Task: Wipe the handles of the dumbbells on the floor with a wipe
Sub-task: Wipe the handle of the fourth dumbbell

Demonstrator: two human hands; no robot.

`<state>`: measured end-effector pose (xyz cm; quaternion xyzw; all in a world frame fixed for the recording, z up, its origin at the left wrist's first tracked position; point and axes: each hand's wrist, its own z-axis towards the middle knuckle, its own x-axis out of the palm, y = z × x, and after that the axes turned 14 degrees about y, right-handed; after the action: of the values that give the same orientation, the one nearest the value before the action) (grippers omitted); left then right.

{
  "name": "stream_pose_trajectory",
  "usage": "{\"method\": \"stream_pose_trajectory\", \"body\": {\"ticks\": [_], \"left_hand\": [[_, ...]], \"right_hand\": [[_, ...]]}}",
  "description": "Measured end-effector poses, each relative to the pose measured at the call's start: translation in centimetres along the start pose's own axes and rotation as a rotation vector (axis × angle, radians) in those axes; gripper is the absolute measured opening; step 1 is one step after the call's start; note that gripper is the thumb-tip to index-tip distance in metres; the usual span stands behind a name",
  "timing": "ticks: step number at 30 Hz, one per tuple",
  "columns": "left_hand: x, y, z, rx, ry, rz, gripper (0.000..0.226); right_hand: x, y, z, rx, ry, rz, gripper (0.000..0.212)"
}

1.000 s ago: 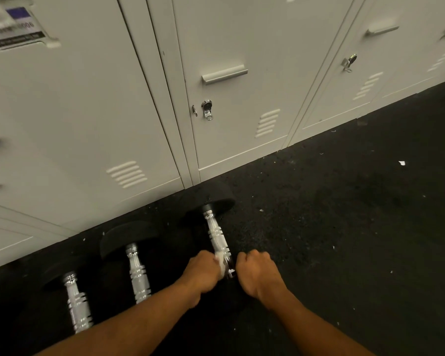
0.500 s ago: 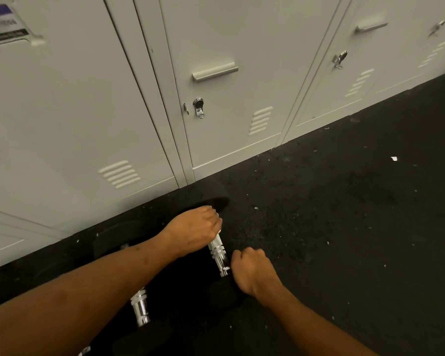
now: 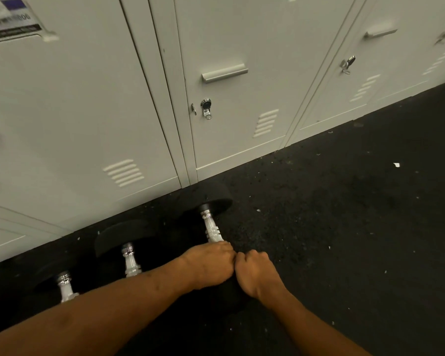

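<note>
Three dumbbells are laid side by side on the black floor (image 3: 344, 240), far ends toward the lockers (image 3: 242, 34), probably so each handle is within reach.
Right-hand dumbbell (image 3: 212, 201): its chrome handle (image 3: 212, 229) is covered at the near end by the left hand (image 3: 207, 265), fingers curled shut over it.
Right hand (image 3: 254, 273): held as a fist, touching the left, seemingly steadying the bar.
Wipe: not visible; whether it is held cannot be told.
Middle dumbbell (image 3: 129, 258) and left dumbbell (image 3: 64, 286): untouched.

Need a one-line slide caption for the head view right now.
Both hands, left and right, closed at the near end of the rightmost dumbbell's handle, beside white lockers.
</note>
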<state>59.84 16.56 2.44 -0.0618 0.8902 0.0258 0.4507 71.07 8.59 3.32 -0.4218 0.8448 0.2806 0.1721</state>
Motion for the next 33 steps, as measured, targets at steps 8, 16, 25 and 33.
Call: {"method": "stream_pose_trajectory", "body": {"ticks": [8, 16, 25, 33], "left_hand": [[-0.1, 1.6, -0.6, 0.164, -0.015, 0.022, 0.025], [-1.6, 4.9, 0.1, 0.079, 0.001, 0.099, 0.024], [-1.0, 5.3, 0.5, -0.111, 0.032, 0.068, 0.030], [0.0, 1.0, 0.3, -0.006, -0.038, -0.034, 0.022]], "right_hand": [[-0.2, 0.3, -0.2, 0.025, 0.026, -0.041, 0.038], [-0.5, 0.6, -1.1, 0.032, 0.002, 0.046, 0.037], [-0.5, 0.8, -1.2, 0.040, 0.022, 0.063, 0.038], [-0.3, 0.5, -0.6, 0.029, -0.003, 0.087, 0.040]]}}
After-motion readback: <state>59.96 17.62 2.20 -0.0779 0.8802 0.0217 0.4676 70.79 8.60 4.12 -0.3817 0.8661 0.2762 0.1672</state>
